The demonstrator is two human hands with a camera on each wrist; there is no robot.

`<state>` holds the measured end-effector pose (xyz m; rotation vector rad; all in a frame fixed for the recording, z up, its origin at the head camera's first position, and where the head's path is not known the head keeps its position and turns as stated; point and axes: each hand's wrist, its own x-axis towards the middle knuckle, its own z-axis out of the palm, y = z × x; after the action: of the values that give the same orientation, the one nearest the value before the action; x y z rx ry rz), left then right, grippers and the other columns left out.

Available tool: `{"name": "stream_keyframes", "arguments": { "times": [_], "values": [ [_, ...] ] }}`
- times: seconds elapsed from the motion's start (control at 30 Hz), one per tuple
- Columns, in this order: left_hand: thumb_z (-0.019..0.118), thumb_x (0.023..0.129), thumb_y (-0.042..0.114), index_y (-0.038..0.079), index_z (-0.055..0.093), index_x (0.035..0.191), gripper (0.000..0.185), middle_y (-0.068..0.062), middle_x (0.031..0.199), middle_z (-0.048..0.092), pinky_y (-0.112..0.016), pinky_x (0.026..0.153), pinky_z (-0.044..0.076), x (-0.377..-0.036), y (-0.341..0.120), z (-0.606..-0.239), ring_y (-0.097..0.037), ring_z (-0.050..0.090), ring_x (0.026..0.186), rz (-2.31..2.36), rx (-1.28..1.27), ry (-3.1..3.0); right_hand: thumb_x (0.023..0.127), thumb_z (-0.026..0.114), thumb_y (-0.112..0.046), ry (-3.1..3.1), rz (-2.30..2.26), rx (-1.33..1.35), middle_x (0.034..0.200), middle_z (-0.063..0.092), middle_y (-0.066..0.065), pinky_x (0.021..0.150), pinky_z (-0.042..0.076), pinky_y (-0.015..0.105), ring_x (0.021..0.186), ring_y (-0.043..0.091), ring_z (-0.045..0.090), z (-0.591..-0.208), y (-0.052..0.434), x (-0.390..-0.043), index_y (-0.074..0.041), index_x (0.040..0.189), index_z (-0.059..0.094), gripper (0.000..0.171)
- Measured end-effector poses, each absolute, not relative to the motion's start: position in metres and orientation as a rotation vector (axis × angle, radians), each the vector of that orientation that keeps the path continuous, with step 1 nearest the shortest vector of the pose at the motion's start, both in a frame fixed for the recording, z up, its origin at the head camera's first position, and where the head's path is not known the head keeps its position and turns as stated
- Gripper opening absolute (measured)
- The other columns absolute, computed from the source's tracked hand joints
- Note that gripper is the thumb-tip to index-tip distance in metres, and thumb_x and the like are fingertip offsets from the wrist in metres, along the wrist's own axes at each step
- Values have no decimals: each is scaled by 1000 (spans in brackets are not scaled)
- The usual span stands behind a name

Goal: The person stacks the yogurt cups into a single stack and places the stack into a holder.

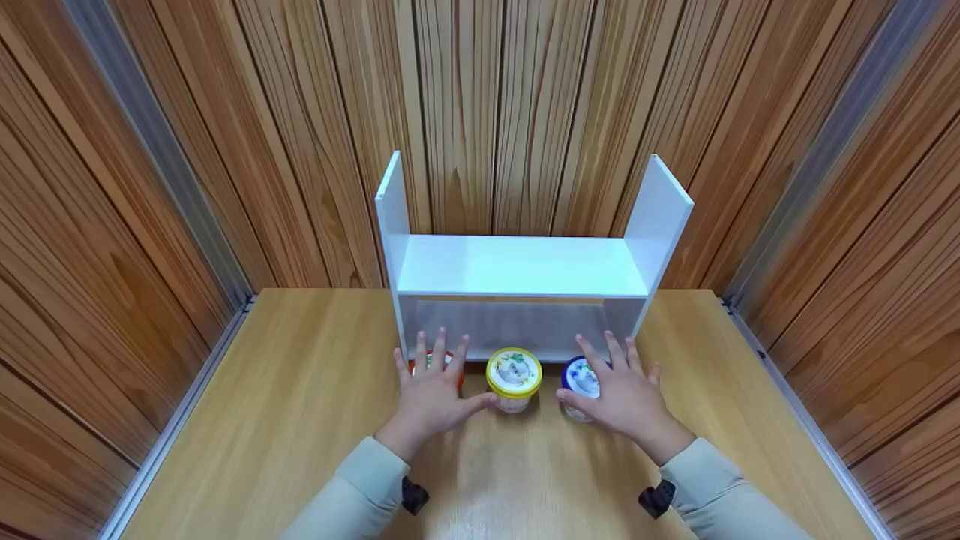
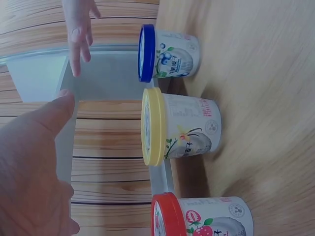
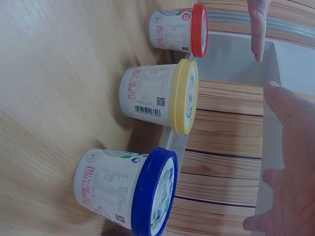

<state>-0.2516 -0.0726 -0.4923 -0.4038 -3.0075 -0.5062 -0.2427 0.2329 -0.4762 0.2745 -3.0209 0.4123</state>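
Three lidded paper tubs stand upright in a row on the wooden table. The left one, with a red lid point(image 2: 167, 215) and strawberry print, is partly covered by my left hand point(image 1: 433, 397) in the head view. In the middle is the yellow-lidded tub point(image 1: 514, 373); the blue-lidded tub point(image 3: 129, 189) with blueberry print is at the right. My right hand point(image 1: 626, 394) hovers over the blue-lidded one, fingers spread. The left hand is likewise spread, and in the left wrist view it stays above the lids, apart from them. Neither hand holds anything.
Right behind the tubs stands a white shelf point(image 1: 523, 265) with two upright sides and a middle board. Wood-plank walls point(image 1: 457, 112) with metal corner strips enclose the table point(image 1: 300, 375) at the back and both sides.
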Motion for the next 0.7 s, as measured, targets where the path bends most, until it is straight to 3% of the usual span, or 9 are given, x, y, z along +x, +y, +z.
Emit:
{"name": "stream_keyframes", "arguments": {
  "times": [0.17, 0.47, 0.7],
  "values": [
    [52, 81, 84, 24, 21, 163, 106, -14, 169, 9, -70, 115, -9, -253, -76, -494, -44, 0, 153, -534, -385, -3004, 79, 52, -87, -2997, 465, 271, 165, 20, 21, 106, 14, 81, 150, 51, 14, -477, 235, -244, -25, 162, 25, 107],
    [62, 80, 77, 19, 23, 162, 108, -15, 168, 15, -65, 120, 9, -255, -81, -497, -42, 11, 153, -568, -336, -2969, 85, 65, -71, -2931, 659, 255, 163, 27, 20, 112, 19, 73, 149, 46, 21, -480, 238, -250, -18, 162, 21, 104],
    [69, 81, 69, 15, 28, 160, 104, -16, 165, 22, -59, 121, 16, -256, -82, -497, -41, 18, 152, -678, -350, -2884, 85, 62, -73, -2910, 792, 223, 165, 24, 18, 111, 27, 70, 149, 45, 23, -484, 240, -252, -21, 163, 17, 104]
  ]
}}
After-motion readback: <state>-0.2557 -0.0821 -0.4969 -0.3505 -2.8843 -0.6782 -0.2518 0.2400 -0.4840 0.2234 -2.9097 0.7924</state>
